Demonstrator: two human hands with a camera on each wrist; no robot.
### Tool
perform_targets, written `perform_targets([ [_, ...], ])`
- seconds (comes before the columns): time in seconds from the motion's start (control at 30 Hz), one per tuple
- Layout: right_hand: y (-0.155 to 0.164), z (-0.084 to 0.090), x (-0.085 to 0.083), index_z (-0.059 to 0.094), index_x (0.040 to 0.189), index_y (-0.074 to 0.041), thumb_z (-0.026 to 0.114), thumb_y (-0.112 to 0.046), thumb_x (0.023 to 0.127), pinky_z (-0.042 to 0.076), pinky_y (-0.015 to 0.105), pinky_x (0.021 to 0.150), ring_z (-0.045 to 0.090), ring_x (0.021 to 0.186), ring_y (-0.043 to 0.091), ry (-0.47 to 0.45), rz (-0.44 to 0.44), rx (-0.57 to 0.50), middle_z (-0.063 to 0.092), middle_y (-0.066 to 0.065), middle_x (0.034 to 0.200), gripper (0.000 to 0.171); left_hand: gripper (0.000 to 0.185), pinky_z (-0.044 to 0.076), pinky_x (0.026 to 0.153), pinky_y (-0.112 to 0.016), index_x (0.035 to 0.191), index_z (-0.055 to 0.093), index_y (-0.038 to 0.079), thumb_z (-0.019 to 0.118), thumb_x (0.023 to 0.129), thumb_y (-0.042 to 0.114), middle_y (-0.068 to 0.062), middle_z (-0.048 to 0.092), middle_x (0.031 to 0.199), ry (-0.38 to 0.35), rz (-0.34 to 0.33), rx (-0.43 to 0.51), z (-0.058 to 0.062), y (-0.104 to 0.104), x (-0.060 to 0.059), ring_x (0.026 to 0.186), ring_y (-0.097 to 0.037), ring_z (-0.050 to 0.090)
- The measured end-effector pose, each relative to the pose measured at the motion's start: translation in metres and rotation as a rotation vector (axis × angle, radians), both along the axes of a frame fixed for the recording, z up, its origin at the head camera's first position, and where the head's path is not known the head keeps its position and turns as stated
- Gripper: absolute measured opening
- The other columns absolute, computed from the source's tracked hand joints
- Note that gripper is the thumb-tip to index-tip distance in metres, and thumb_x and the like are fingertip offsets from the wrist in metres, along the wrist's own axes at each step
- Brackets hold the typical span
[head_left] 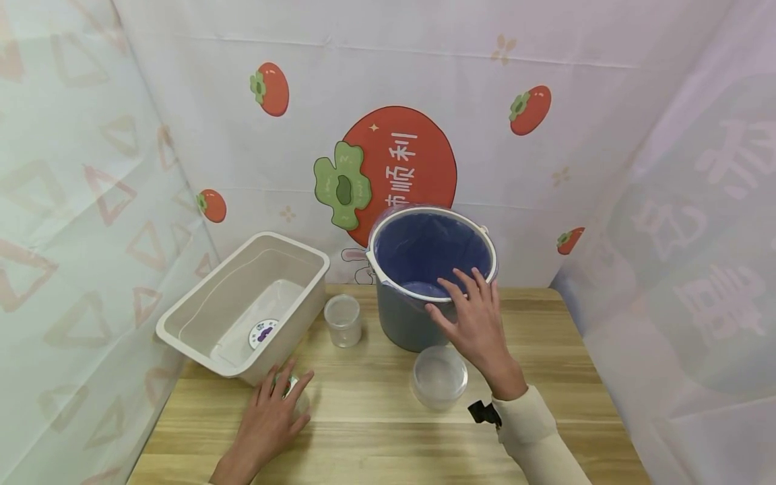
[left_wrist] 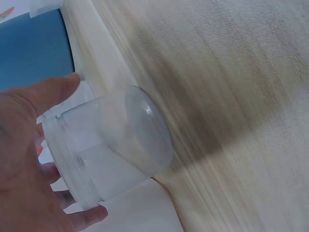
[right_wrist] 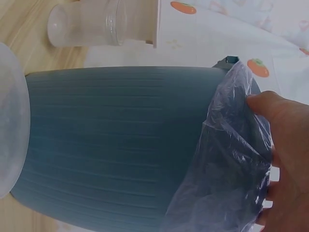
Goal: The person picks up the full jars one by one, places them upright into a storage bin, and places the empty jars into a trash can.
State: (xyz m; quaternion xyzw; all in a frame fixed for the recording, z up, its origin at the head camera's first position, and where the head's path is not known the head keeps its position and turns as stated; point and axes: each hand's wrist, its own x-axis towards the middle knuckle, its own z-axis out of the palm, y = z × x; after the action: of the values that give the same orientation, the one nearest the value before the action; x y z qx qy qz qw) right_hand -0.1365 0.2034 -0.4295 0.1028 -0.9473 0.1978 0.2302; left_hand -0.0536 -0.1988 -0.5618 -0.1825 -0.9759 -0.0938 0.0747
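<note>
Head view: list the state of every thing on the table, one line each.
Bucket: upright, lined with a clear bag, right hand resting on its rim.
Beige bin: open, tilted.
Small jar: upright, lidless.
Clear bowl: upright, free.
Clear jar: gripped by the left hand.

My right arm wears a cream long sleeve (head_left: 536, 431), cuff ending at the wrist. Small black clip-like piece (head_left: 483, 411) sits at that cuff's edge. Right hand (head_left: 475, 323) bare. Left hand (head_left: 267, 421) and forearm bare too, with nothing worn that shows there.
</note>
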Motion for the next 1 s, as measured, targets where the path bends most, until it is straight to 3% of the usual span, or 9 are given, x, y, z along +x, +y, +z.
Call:
perform_targets([
  [0.3,0.000,-0.004,-0.001,0.074,0.135,-0.011,0.080,-0.048,0.096,0.015,0.077,0.130,0.036,0.159,0.048,-0.002,0.001,-0.006,0.058,0.022,0.156,0.054,0.083,0.057,0.102,-0.066,0.152,0.063,0.023,0.100,0.077,0.021,-0.021,0.049,0.163,0.061,-0.007,-0.019,-0.007,-0.002,-0.003,0.146,-0.052,0.050],
  [0.63,0.000,-0.007,-0.002,0.074,0.133,-0.010,0.079,-0.048,0.097,0.014,0.077,0.130,0.035,0.160,0.047,0.000,-0.002,-0.016,0.059,0.021,0.154,0.052,0.082,0.061,0.089,-0.064,0.146,0.067,0.023,0.102,0.072,0.020,-0.021,0.054,0.159,0.108,-0.024,-0.005,-0.006,-0.001,-0.006,0.138,-0.052,0.056],
  [0.83,0.000,-0.008,-0.003,0.074,0.132,-0.011,0.080,-0.047,0.096,0.017,0.078,0.129,0.036,0.159,0.047,0.009,-0.005,-0.014,0.060,0.021,0.153,0.052,0.084,0.062,0.086,-0.063,0.149,0.064,0.024,0.102,0.074,0.021,-0.020,0.053,0.160,0.105,-0.046,0.007,0.006,0.003,-0.008,0.136,-0.051,0.057],
  [1.0,0.000,-0.009,-0.003,0.074,0.132,-0.011,0.080,-0.047,0.096,0.015,0.077,0.130,0.035,0.160,0.047,0.010,-0.004,-0.024,0.060,0.021,0.153,0.051,0.083,0.062,0.083,-0.063,0.151,0.063,0.025,0.101,0.076,0.021,-0.019,0.052,0.161,0.107,-0.055,0.050,0.028,0.012,-0.010,0.136,-0.050,0.057],
])
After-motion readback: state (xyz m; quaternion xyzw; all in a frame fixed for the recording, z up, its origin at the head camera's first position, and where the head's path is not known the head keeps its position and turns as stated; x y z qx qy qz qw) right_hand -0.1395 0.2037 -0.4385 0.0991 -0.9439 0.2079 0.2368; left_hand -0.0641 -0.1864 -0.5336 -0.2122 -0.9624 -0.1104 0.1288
